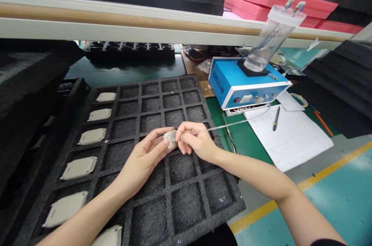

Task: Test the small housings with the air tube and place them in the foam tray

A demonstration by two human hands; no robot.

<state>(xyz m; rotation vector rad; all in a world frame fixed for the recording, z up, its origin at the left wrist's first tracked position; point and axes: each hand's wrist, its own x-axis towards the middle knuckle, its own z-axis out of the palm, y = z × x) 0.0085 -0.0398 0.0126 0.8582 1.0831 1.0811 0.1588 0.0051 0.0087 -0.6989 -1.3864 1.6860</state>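
– Where's the pale part (170, 140)?
– Above the foam tray (182, 169); the left hand (143, 157) pinches it; the right hand (200, 144) grips the clear tube (232, 124); the blue box (229, 73) sits at 2 o'clock from it.

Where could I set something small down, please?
There is room on the green bench between the foam tray and black rack, and in the tray's far pockets right of the beige covers. Mid-tray is crowded: left hand, right hand, pale part and clear tube.
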